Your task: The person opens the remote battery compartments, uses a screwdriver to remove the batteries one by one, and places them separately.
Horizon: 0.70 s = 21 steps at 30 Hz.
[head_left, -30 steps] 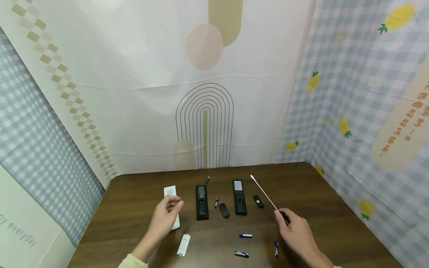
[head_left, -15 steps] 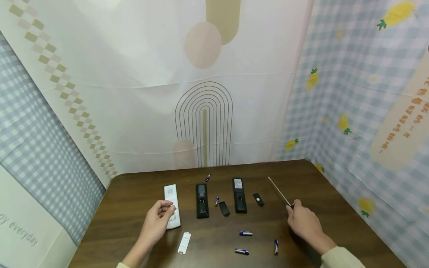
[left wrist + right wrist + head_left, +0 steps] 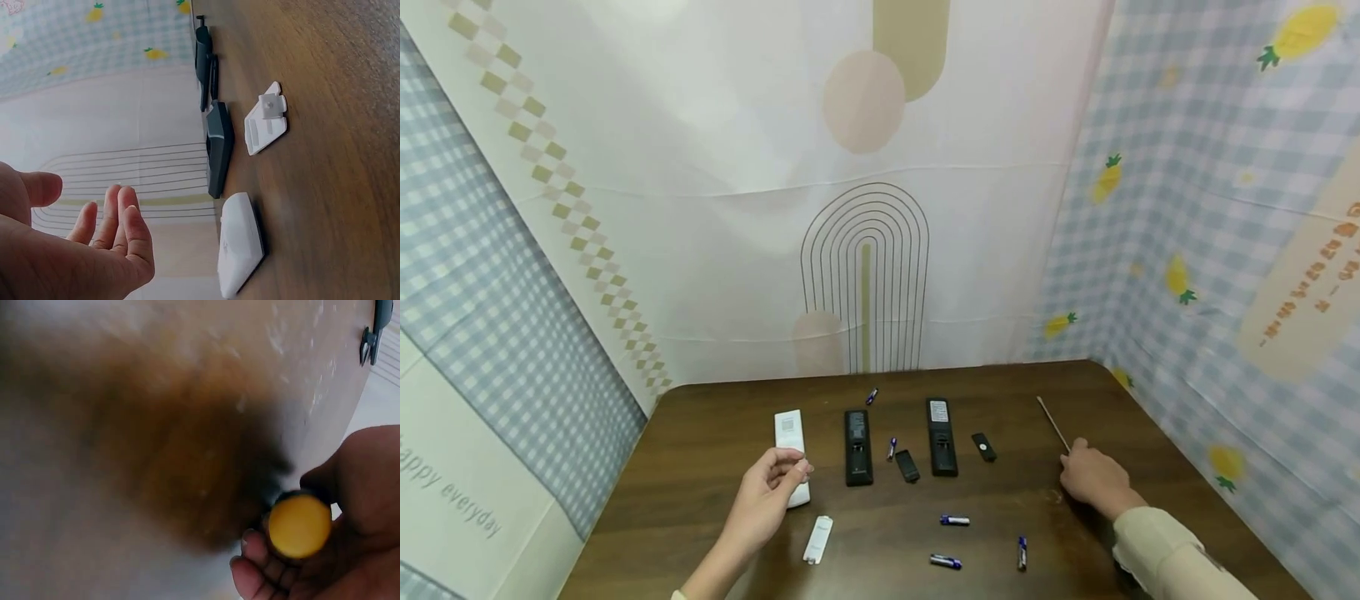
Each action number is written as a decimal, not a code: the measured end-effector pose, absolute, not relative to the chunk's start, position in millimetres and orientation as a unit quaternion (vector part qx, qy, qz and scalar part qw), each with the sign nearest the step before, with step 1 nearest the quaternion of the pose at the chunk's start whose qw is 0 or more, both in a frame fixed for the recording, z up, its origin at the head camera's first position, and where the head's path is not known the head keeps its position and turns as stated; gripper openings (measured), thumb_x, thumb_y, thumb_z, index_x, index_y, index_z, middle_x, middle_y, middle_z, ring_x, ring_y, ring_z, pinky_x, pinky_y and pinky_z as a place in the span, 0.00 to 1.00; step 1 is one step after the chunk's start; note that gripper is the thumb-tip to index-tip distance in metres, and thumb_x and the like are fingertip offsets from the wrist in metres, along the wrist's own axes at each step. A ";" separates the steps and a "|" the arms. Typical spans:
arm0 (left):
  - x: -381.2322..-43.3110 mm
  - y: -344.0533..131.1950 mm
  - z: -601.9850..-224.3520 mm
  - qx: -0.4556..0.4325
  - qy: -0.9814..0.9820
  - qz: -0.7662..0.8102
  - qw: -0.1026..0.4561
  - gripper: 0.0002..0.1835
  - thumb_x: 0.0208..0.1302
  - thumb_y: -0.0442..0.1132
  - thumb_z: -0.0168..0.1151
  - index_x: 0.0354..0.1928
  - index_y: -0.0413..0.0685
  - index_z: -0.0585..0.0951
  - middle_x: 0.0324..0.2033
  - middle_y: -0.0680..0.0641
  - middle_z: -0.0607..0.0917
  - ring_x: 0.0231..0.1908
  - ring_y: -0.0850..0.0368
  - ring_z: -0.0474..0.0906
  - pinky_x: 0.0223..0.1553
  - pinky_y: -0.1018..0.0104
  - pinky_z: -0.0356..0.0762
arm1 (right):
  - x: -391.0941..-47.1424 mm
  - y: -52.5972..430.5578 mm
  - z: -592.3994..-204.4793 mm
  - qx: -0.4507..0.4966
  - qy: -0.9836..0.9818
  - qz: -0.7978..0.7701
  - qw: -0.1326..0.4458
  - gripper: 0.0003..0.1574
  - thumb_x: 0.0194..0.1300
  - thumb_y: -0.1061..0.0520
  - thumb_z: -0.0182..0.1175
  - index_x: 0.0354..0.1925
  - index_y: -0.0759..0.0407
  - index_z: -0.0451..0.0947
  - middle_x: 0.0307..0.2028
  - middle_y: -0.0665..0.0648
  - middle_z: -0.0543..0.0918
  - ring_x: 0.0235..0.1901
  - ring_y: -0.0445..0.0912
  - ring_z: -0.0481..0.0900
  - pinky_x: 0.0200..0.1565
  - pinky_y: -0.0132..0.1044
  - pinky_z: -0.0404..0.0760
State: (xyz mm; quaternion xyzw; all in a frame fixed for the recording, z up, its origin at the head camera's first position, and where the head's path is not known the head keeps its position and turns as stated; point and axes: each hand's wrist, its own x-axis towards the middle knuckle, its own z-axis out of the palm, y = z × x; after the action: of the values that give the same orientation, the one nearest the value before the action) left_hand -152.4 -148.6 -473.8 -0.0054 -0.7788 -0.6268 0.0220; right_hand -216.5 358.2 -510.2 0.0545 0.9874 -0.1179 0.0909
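Note:
My right hand [image 3: 1093, 477] grips a screwdriver [image 3: 1051, 422] low over the table's right side, its thin shaft pointing to the back. In the right wrist view, fingers curl about the handle, whose yellow end [image 3: 300, 526] faces the camera. My left hand [image 3: 766, 493] hovers over a white remote control [image 3: 789, 427], hiding its middle. From the left wrist, the fingers look loosely bent with nothing between them, apart from the remote. A white battery cover [image 3: 818, 540] lies nearer the front; its clip side shows in the left wrist view.
Two black remotes [image 3: 858, 458] lie face down with their battery bays uncovered, the other one [image 3: 942, 450] farther right. Beside them are black covers [image 3: 907, 467]. Several batteries [image 3: 955, 520] are scattered on the brown table [image 3: 880, 575]. Cloth hangings [image 3: 737, 275] enclose the back and sides.
My right hand has carried the screwdriver rightward, away from the black remotes, and lowered it toward the table. The left hand shifted only slightly and stays by the white remote.

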 end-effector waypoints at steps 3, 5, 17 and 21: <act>-151.3 -147.3 -473.4 0.000 -0.777 -0.629 0.021 0.12 0.81 0.35 0.57 0.57 0.35 0.79 0.49 0.38 0.90 0.44 0.63 0.86 0.51 0.67 0.86 | -226.3 362.1 -511.1 0.054 0.987 -0.112 0.101 0.32 0.85 0.55 0.43 0.65 0.87 0.57 0.30 0.68 0.81 0.25 0.56 0.79 0.29 0.49 0.75; -151.0 -147.6 -474.4 -0.003 -0.777 -0.629 0.020 0.12 0.81 0.34 0.55 0.57 0.32 0.78 0.48 0.36 0.91 0.43 0.62 0.87 0.49 0.67 0.85 | -232.4 364.7 -511.0 0.052 0.987 -0.113 0.104 0.30 0.85 0.56 0.43 0.63 0.86 0.59 0.33 0.71 0.80 0.27 0.58 0.79 0.30 0.49 0.75; -153.3 -147.2 -481.7 0.003 -0.786 -0.618 0.026 0.12 0.81 0.33 0.55 0.56 0.31 0.78 0.48 0.34 0.90 0.46 0.51 0.88 0.51 0.65 0.87 | -270.5 386.5 -501.4 0.007 0.973 -0.144 0.178 0.32 0.86 0.57 0.39 0.67 0.87 0.51 0.30 0.66 0.78 0.25 0.52 0.72 0.34 0.45 0.72; -155.6 -144.8 -485.6 -0.002 -0.780 -0.625 0.029 0.12 0.81 0.33 0.57 0.57 0.30 0.78 0.47 0.35 0.90 0.46 0.50 0.89 0.51 0.65 0.87 | -276.4 393.6 -499.6 0.002 0.969 -0.157 0.193 0.37 0.85 0.59 0.39 0.71 0.90 0.42 0.39 0.76 0.83 0.27 0.51 0.76 0.35 0.44 0.74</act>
State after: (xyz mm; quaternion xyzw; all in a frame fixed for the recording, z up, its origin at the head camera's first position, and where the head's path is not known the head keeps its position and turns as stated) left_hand -155.6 -144.8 -485.6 -0.0016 -0.7805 -0.6245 0.0289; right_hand -276.4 393.6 -499.6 0.0018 0.9686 -0.1566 0.1931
